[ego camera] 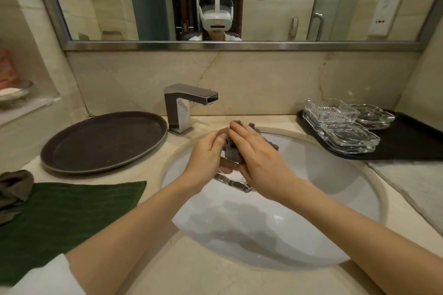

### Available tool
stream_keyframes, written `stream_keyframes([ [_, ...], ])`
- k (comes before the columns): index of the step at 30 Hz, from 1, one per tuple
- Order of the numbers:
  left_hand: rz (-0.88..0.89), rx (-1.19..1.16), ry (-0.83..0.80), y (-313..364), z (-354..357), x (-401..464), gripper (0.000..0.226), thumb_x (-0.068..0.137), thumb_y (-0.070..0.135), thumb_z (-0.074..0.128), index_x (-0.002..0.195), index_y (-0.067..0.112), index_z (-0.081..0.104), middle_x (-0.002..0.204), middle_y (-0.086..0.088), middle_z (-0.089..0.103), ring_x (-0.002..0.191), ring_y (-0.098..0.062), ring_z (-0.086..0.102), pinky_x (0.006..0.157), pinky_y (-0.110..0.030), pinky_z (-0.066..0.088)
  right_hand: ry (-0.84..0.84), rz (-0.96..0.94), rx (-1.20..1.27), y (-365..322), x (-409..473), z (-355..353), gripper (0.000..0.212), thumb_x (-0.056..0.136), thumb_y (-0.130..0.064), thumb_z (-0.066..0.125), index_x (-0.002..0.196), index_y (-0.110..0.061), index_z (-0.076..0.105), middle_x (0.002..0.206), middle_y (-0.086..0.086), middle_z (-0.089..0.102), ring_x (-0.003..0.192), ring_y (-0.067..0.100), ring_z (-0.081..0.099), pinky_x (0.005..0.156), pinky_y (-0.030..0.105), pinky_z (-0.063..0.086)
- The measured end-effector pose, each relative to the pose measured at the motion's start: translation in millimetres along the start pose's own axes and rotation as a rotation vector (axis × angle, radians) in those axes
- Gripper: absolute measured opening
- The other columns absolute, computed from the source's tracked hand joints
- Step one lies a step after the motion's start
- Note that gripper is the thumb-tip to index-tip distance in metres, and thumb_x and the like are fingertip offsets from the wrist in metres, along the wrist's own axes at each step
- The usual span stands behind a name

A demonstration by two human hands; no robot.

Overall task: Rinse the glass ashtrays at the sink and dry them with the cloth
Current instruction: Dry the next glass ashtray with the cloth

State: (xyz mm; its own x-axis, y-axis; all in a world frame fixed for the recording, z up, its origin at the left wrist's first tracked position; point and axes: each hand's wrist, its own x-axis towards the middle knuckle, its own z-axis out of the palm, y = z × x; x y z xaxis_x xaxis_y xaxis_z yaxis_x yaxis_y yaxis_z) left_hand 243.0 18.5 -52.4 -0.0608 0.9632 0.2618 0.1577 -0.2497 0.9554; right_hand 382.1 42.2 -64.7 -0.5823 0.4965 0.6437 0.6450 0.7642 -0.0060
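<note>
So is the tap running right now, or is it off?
Off, as far as the picture shows: no stream falls from the faucet spout, and both hands work the ashtray over the sink to its right.

both hands (pixel 236 155) together, fingers curled

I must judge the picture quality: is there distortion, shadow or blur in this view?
Head view: wide-angle bending curves the mirror's steel frame; both arms cast soft shadows into the white oval sink; the frame edges are blurred, as at the pink packet; the clear glass ashtrays catch small highlights.
</note>
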Motion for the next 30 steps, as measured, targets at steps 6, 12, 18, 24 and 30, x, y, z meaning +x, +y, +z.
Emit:
stream_keyframes([
  [6, -0.086, -0.102, 0.172, -3, -6, 2, 0.027, 0.101, 0.031, 0.035, 0.119, 0.021, 0.051, 0.095, -0.005, 0.067, 0.057, -0.02, 0.069, 0.046, -0.019, 0.049, 0.015, 0.181, 0.023, 4, -10, -2, 0.053, 0.075, -0.021, 0.034, 0.117, 0.0, 0.06, 0.124, 0.015, 0.061, 0.115, 0.031, 0.058, 0.098, 0.031, 0.041],
  [12, -0.125, -0.253, 0.33, -3, -13, 10, 0.026, 0.1, 0.034, 0.039, 0.112, 0.015, 0.052, 0.096, -0.007, 0.067, 0.056, -0.019, 0.07, 0.053, -0.027, 0.052, 0.034, 0.15, 0.105, -14, -18, 1, 0.051, 0.076, -0.016, 0.037, 0.118, 0.003, 0.058, 0.123, 0.018, 0.06, 0.118, 0.032, 0.055, 0.104, 0.025, 0.028],
  [18, -0.177, -0.413, 0.305, -1, -12, 12, 0.021, 0.1, 0.031, 0.04, 0.111, 0.017, 0.051, 0.089, -0.003, 0.064, 0.057, -0.021, 0.069, 0.044, -0.024, 0.05, -0.005, -0.04, 0.212, -25, -14, -1, 0.038, 0.074, -0.01, 0.039, 0.105, 0.0, 0.06, 0.109, 0.013, 0.063, 0.108, 0.023, 0.052, 0.096, 0.028, 0.042],
  [24, -0.222, -0.525, 0.218, 2, -12, 12, 0.023, 0.1, 0.03, 0.04, 0.118, 0.016, 0.044, 0.101, -0.007, 0.065, 0.069, -0.027, 0.071, 0.072, -0.039, 0.055, 0.06, 0.215, 0.134, 1, -17, 1, 0.053, 0.074, -0.015, 0.035, 0.12, 0.003, 0.055, 0.126, 0.02, 0.056, 0.122, 0.032, 0.05, 0.107, 0.02, 0.023],
  [30, -0.324, -0.7, 0.197, -3, -12, 11, 0.037, 0.1, 0.024, 0.041, 0.133, 0.006, 0.042, 0.122, -0.019, 0.06, 0.097, -0.029, 0.066, 0.084, -0.042, 0.052, -0.059, -0.139, 0.123, -36, -17, 4, 0.048, 0.079, -0.013, 0.038, 0.121, 0.005, 0.054, 0.122, 0.02, 0.057, 0.121, 0.033, 0.048, 0.108, 0.044, 0.036],
])
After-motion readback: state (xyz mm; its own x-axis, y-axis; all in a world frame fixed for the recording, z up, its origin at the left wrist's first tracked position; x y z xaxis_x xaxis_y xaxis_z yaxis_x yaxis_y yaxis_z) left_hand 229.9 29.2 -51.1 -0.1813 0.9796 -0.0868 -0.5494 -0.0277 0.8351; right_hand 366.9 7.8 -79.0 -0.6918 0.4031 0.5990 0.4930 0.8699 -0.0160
